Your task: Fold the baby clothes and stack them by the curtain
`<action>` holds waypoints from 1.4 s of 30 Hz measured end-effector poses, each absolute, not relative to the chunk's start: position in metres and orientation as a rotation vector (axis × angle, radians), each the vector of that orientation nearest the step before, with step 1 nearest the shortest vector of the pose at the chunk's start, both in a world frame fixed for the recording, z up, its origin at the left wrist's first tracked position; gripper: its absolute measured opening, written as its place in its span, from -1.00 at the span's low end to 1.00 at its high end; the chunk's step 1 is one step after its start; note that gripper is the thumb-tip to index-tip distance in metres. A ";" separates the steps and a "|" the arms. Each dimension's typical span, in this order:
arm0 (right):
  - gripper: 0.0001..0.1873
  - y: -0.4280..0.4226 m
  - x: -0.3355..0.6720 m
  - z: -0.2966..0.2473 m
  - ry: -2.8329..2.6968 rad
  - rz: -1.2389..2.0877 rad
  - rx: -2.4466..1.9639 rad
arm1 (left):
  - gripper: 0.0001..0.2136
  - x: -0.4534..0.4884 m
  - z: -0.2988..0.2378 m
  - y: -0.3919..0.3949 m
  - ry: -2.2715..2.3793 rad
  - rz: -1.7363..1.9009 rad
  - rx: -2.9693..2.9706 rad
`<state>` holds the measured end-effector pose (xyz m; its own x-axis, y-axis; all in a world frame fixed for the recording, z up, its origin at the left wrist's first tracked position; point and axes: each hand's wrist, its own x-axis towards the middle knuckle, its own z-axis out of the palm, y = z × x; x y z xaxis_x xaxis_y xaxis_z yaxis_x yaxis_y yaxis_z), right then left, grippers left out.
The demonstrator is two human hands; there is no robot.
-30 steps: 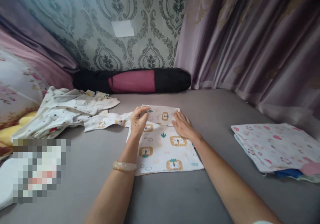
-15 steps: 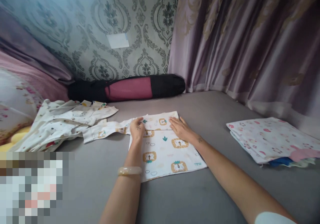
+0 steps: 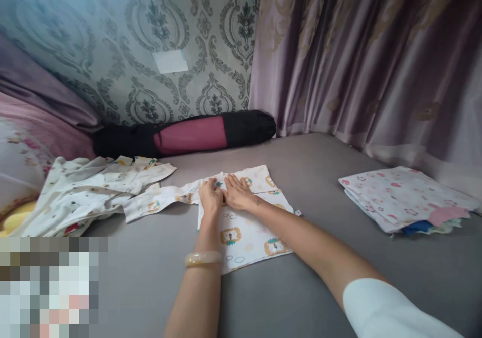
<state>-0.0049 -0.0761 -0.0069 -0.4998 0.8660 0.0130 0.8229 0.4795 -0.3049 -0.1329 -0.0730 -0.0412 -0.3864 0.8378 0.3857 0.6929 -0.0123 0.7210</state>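
Observation:
A white baby shirt (image 3: 250, 250) printed with lion heads lies partly folded on the grey bed sheet, its right-side sleeve turned inward across the top. The other sleeve (image 3: 161, 202) stretches out to the left. My left hand (image 3: 211, 196), below a pale bangle (image 3: 203, 258), is at the shirt's upper left with its fingers curled on the fabric; the fingertips are partly hidden. Right beside it, my right hand (image 3: 237, 192) lies flat on the folded sleeve, fingers stretched out. My right forearm covers part of the shirt's right side.
A loose pile of white printed clothes (image 3: 101, 182) lies at the left, close to the outstretched sleeve. On the right sits a folded stack of printed cloths (image 3: 402, 197). A long black and dark pink bag (image 3: 192, 134) lies along the wall, beside the curtain (image 3: 320, 51).
My right hand has slid left along the folded sleeve, from the shirt's upper right to beside my left hand. The left hand stays at the upper left of the shirt.

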 end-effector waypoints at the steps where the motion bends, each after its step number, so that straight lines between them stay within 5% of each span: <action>1: -0.34 -0.073 -0.009 -0.011 -2.541 0.386 -1.485 | -0.65 -0.133 -0.042 -0.073 2.095 1.350 1.645; 42: -0.25 -0.026 0.060 -0.014 -1.986 0.163 -2.221 | -0.62 -0.123 -0.024 -0.085 2.300 0.895 1.792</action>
